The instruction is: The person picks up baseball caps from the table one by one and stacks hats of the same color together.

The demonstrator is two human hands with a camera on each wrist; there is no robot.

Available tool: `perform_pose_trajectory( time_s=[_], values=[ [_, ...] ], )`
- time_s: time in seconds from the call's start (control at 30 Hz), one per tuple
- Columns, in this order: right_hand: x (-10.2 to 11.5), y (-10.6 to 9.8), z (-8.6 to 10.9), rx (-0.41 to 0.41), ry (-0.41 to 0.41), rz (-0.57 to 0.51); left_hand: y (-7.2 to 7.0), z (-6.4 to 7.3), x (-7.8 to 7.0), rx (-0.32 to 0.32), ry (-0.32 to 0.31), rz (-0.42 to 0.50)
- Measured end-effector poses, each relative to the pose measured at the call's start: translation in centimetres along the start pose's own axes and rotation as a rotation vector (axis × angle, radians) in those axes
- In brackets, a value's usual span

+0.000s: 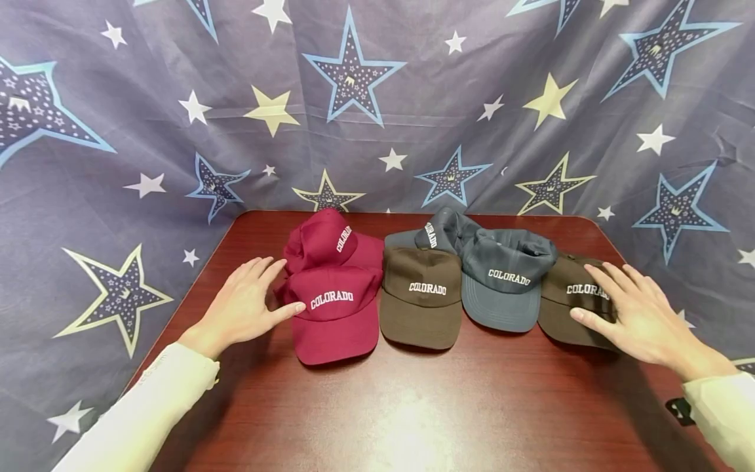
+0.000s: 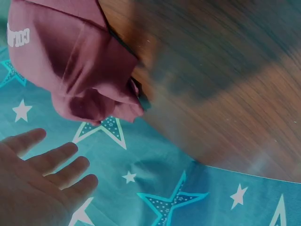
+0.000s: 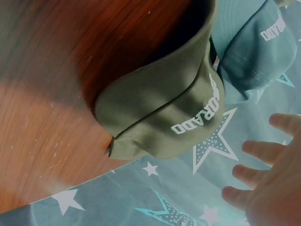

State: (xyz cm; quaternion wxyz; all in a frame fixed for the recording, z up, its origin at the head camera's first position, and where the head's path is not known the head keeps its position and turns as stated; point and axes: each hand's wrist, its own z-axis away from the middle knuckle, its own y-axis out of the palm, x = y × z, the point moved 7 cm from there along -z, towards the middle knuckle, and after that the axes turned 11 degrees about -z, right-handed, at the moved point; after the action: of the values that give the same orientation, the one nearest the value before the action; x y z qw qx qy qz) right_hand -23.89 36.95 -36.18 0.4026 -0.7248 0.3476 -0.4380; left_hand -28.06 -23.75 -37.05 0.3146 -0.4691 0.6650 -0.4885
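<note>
My left hand point(image 1: 244, 305) is spread with loose fingers beside two maroon caps at the left. The front maroon cap point(image 1: 335, 328) faces me; another maroon cap point(image 1: 318, 239) sits behind it, brim to the right. At the right, my right hand point(image 1: 639, 318) hovers with spread fingers over a brown cap point(image 1: 569, 314), covering part of its lettering. Between them stand a second brown cap point(image 1: 420, 321) and a blue-grey cap point(image 1: 501, 301), with another blue-grey cap point(image 1: 451, 226) behind. Each shows white COLORADO lettering, some of it partly hidden. Both hands hold nothing.
The caps stand in a row on a reddish wooden table point(image 1: 413, 406), towards its far side. A grey-blue cloth with stars point(image 1: 389, 92) hangs behind the table and along its sides. A small black object point(image 1: 679, 412) shows by the right sleeve.
</note>
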Motion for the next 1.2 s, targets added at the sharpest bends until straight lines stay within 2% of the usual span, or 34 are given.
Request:
perform_pose_trajectory(
  time_s=[0.5,0.83,1.2],
  values=[
    [1.6,0.0,0.1,-0.043,-0.054,-0.033,0.6,-0.9,-1.5,0.024,-0.015,0.037],
    [2.6,0.4,0.0,-0.043,-0.069,-0.053,0.7,-1.6,-2.5,-0.016,0.026,0.046],
    [3.5,1.0,0.2,-0.048,-0.083,-0.067,1.3,-3.0,-3.9,0.02,0.049,0.062]
  ],
)
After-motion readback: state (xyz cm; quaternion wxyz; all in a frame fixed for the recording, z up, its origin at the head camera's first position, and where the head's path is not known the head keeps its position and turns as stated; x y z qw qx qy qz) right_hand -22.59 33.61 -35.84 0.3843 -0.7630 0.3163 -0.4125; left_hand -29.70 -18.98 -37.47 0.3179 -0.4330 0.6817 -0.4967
